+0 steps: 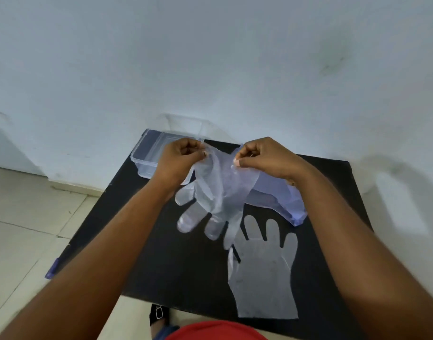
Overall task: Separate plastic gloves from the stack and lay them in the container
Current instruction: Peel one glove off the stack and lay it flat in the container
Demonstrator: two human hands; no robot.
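both grips (180, 155) (259, 155) — glove (220, 192) dangling below

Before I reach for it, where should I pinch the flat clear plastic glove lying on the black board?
Take the flat clear plastic glove by its wide straight cuff at the near edge of the black board, coming from your side. Its fingers point away toward the hands, and the cuff probably gives the broadest edge to lift.

Soft, cool, even light; a blurred shadow on the wall (394, 192) at right, wide-angle bending at edges.
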